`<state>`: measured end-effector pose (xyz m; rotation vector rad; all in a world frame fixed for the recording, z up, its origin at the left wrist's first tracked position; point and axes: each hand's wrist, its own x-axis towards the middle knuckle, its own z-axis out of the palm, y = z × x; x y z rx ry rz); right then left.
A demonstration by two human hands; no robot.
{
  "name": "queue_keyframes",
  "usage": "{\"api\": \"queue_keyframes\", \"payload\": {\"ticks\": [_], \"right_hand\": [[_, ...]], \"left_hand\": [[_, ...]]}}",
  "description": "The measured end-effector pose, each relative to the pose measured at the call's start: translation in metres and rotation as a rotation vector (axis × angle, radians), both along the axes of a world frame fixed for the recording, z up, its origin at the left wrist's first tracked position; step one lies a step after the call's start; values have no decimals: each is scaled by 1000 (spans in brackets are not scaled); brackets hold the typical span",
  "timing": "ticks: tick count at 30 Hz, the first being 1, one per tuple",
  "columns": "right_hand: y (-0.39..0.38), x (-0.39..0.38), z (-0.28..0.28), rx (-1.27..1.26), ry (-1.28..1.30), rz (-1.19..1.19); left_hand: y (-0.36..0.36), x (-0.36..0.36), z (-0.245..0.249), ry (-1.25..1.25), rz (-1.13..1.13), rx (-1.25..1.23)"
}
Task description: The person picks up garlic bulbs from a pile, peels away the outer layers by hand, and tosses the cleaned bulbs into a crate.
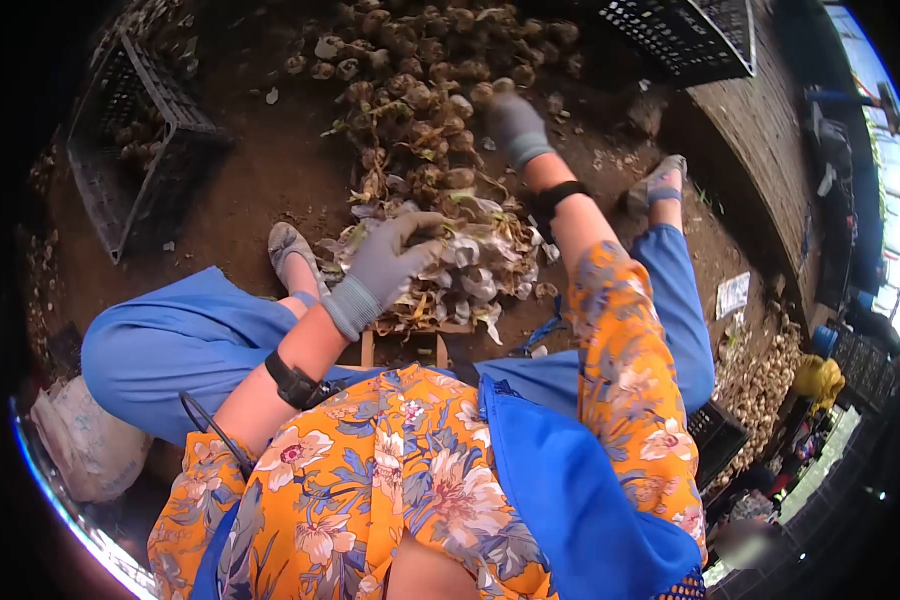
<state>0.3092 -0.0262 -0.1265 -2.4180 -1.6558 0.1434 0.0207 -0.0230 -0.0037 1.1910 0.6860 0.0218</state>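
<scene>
My left hand [395, 262], in a grey glove with a soiled palm side, hovers close over a heap of dry garlic skins [480, 275] between my feet. Its fingers are slightly bent and apart, and nothing shows between them. Farther out, my right hand [516, 125], also gloved, is smeared by motion at the right side of the garlic bulbs [420, 95]. The blur hides its fingers and anything they hold. The bulbs have dry stalks and run in a long pile away from me, down to the skins.
A black plastic crate [145, 150] lies tipped at the left, another crate [685, 40] at the upper right. A wooden board wall [760, 160] borders the right side. More garlic [760, 385] lies beyond my right knee, and a white sack [90, 440] sits at my left.
</scene>
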Motion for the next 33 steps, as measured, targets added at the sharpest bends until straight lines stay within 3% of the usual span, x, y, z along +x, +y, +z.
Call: {"api": "queue_keyframes", "payload": {"ticks": [1, 4, 6, 8, 9, 10, 12, 13, 14, 15, 16, 18, 21, 26, 29, 30, 33], "right_hand": [[-2, -13, 1, -116, -43, 170], [5, -17, -43, -56, -196, 111], [8, -13, -41, -163, -264, 159], [10, -2, -30, -212, -168, -127], [0, 2, -19, -50, -46, -200], [-8, -1, -11, -57, -56, -203], [-25, -26, 23, 318, 1445, -532], [-38, -48, 72, 212, 1694, -510], [-55, -54, 69, 145, 1717, -315], [-64, -81, 95, 267, 1912, -236], [-69, -109, 120, 341, 1997, -331], [-88, -141, 146, 591, 1817, -66], [-99, -152, 151, 562, 1864, -245], [-112, -161, 160, 583, 1875, -335], [-118, -164, 157, 640, 2040, -326], [-121, -163, 158, 645, 2038, -326], [-128, -160, 164, 566, 1827, -284]], "left_hand": [[3, 2, 2, 6, 3, 13], [8, 2, -11, 19, 27, 53], [9, 1, -11, 36, 102, -73], [8, 1, -13, -9, 87, 46], [11, 0, -17, -1, 87, 50], [9, 1, -20, -9, 85, 41], [3, 2, -24, -37, 335, 79], [8, 1, -25, 45, 214, 411], [8, 2, -20, 46, 211, 403], [6, 5, -10, 5, 190, 646], [5, 8, -1, -44, 166, 893], [1, 6, 14, -130, 159, 1002], [-6, 7, 29, -337, 155, 1101], [-9, -4, 26, -369, 105, 1126], [-11, -9, 19, -411, 125, 1014], [-11, -11, 22, -363, 83, 853], [-14, -9, 32, -352, 48, 503]]}}
